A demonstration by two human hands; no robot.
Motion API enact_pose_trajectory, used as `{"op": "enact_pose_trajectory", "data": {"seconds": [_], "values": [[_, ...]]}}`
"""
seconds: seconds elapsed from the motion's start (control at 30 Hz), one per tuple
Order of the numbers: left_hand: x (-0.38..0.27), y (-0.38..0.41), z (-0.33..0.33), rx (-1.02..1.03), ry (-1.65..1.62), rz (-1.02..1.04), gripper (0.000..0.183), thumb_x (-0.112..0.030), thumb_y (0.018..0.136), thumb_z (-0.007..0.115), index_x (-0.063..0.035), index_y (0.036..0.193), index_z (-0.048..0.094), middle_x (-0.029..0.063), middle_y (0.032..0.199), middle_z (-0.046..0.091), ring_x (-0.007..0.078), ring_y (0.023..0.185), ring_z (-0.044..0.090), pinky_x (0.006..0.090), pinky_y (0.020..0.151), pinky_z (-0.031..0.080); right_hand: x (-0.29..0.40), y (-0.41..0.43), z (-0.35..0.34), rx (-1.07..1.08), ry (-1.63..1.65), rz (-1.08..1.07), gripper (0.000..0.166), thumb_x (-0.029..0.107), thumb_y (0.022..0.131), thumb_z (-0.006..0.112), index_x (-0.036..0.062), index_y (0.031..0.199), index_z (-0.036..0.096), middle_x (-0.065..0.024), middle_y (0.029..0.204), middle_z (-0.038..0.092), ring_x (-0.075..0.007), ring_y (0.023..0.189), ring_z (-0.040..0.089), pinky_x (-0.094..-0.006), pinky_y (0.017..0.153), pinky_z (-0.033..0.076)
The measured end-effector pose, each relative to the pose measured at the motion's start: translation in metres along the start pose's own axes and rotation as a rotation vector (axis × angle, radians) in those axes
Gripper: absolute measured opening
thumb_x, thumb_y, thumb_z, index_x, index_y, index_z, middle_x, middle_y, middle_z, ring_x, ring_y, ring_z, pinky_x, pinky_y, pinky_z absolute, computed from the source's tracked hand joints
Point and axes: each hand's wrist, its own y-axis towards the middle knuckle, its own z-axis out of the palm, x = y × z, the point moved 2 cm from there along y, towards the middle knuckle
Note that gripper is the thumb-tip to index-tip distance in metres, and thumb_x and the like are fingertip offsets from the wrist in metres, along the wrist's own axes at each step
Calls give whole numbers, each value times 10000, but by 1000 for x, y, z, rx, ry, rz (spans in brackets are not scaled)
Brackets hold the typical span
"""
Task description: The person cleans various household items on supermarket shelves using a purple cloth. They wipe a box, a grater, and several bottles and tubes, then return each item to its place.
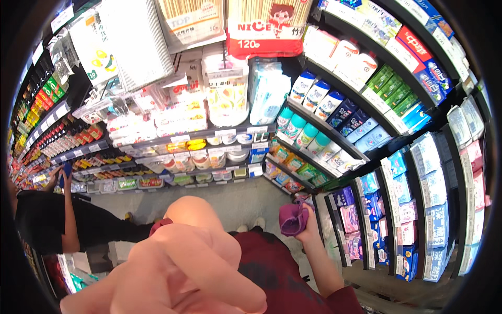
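My left hand [188,263] is raised very close to the camera and fills the lower middle of the view. Its fingers are bent and spread apart, with nothing visible between them; part of the hand is cut off at the lower edge. Farther down on the right, my right hand [310,225] grips a crumpled purple cloth item [293,218] with an open, hollow end. Dark red clothing [270,267] covers my body, and the tips of light shoes [259,222] show on the grey floor [219,200].
Ahead, a shelf [196,137] carries packaged goods beneath hanging packs of bamboo sticks [266,27]. Shampoo bottles [302,86] and packaged paper goods [435,223] line the right. Sauce bottles [70,137] stand on the left, where a person in black [43,219] holds a phone [67,170].
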Motion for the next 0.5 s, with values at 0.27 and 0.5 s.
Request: {"op": "enact_pose_trajectory", "data": {"seconds": [0.27,0.5], "values": [[7,-64,-46,301,281,-272,423,-40,831,695,-74,1209,509,73,917,509,169,694,508,230,538,428,-5,-16,14,64,110,-97,380,333,894,514,58,1139,608,-142,1136,660,-334,1065,623,-509,982,475],[7,-318,-61,180,-173,-1844,419,-212,895,716,-12,1242,592,73,1200,615,171,1110,571,317,926,452,12,-69,68,162,62,-256,448,268,893,533,34,1274,555,-132,1233,637,-285,1126,609,-440,1041,439]]}}
